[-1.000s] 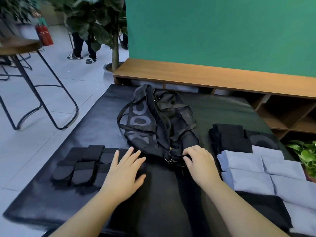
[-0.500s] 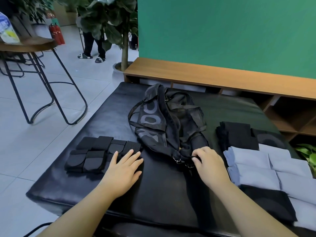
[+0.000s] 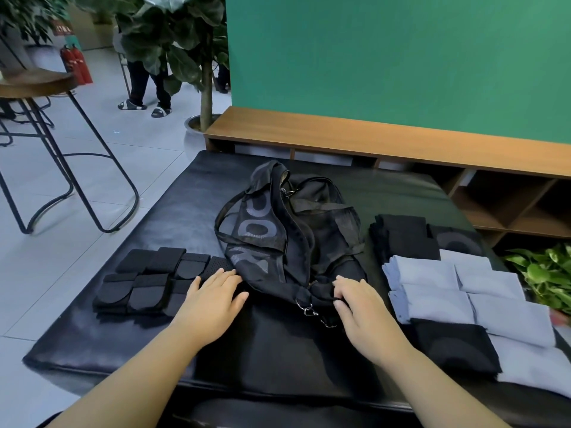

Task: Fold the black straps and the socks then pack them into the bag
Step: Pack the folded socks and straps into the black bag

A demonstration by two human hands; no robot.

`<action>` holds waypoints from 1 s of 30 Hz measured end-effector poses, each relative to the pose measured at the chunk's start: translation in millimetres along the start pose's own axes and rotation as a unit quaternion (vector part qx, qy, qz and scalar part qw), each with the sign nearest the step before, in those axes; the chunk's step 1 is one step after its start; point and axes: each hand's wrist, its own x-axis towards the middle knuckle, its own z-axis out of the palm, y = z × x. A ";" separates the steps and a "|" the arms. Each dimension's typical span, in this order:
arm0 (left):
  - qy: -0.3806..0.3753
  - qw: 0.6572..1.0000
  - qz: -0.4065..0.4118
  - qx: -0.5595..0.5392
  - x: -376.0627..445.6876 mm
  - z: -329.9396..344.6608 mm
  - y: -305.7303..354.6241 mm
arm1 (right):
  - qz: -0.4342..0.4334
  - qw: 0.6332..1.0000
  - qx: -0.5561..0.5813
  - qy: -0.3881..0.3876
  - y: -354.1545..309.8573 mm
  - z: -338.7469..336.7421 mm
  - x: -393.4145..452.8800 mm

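So the black bag [image 3: 290,239] sits slumped in the middle of the black padded surface [image 3: 185,211]. Folded black straps [image 3: 154,281] are lined up to its left, and folded socks [image 3: 457,288], pale blue and black, are stacked to its right. Behind it all there's a wooden shelf [image 3: 401,143] against a green wall, a potted tree [image 3: 185,41] far left, a stool [image 3: 40,88] on the tiled floor, and someone's legs in sandals back there. The left hand [image 3: 213,301] lies flat with relaxed fingers, touching the bag's near-left edge right beside the straps. The right hand [image 3: 364,310] pinches the bag's near end by the metal clips [image 3: 312,310]. Compared with a second ago, the left hand has slid up from the bare surface to the bag; the right keeps its grip.
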 end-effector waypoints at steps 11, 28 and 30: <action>0.035 0.999 0.019 0.009 2.5 3.2 -3.7 | 0.000 0.999 0.049 0.023 -4.8 -13.6 -11.6; 0.071 0.997 -0.025 -0.008 2.6 -4.2 -11.6 | 0.055 0.998 0.031 0.017 -44.3 -14.0 51.1; 0.109 0.994 -0.017 -0.018 -7.3 -6.0 -18.5 | 0.007 0.999 0.021 0.043 -57.8 -9.6 49.8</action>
